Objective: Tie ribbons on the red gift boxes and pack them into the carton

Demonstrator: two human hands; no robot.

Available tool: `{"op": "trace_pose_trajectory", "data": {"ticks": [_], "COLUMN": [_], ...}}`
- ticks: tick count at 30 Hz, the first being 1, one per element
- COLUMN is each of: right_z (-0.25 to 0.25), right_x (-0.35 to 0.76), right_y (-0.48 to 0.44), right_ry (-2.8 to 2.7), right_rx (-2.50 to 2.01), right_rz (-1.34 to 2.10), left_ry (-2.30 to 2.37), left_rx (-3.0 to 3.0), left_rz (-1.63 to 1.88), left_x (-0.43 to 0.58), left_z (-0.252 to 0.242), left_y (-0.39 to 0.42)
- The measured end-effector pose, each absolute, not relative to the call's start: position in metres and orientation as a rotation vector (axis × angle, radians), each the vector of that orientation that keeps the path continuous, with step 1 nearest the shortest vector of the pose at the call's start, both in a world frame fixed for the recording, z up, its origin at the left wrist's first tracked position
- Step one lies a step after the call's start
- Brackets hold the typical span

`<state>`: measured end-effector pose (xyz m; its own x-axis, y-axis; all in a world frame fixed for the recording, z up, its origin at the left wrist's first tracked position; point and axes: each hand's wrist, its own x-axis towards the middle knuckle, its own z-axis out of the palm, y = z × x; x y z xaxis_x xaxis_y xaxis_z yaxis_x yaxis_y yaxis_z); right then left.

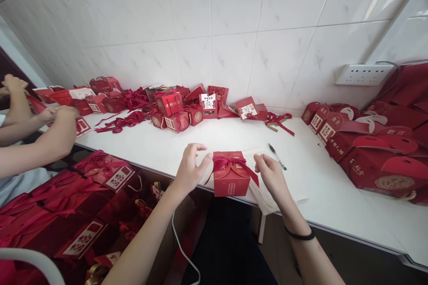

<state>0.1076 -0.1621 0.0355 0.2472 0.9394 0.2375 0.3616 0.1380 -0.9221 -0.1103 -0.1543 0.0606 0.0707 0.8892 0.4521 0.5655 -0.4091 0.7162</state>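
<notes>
A red gift box (231, 185) with gold print stands at the front edge of the white table (160, 151). Across its folded top lies a dark red ribbon (230, 162) tied in a bow, its tails hanging to either side. To the left of the box, my left hand (194, 167) has thumb and fingers apart, the thumb close to the bow. On the other side my right hand (271, 177) is curled closed, just off the right ribbon tail, with nothing visible in it. Written papers (264, 196) lie under and beside the box.
A pen (277, 156) lies right of the papers. Red boxes (174, 116) and loose ribbons (123, 121) line the back. More boxes (377, 160) are piled right; ribboned ones (67, 207) fill the lower left. Another person's arms (43, 142) reach in from the left.
</notes>
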Motion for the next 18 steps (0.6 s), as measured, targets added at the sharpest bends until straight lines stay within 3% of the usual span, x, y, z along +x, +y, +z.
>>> {"op": "trace_pose_trajectory", "data": {"ticks": [6, 9, 14, 18], "right_z": [0.032, 0.027, 0.027, 0.046], "right_x": [0.142, 0.167, 0.177, 0.147], "right_y": [-0.142, -0.122, -0.116, -0.144], "right_ry": [-1.391, -1.436, -1.46, -1.666], "right_rx": [-1.571, -1.689, -1.703, -1.525], "right_rz": [0.423, 0.264, 0.301, 0.667], "left_ry": [1.115, 1.13, 1.093, 1.135], "left_rx": [2.577, 2.6, 2.445, 2.29], "left_rz": [0.523, 0.369, 0.609, 0.826], "left_x": [-0.09, -0.083, -0.084, -0.082], "left_z": [0.082, 0.083, 0.079, 0.074], "left_y": [-0.152, -0.15, -0.153, -0.149]}}
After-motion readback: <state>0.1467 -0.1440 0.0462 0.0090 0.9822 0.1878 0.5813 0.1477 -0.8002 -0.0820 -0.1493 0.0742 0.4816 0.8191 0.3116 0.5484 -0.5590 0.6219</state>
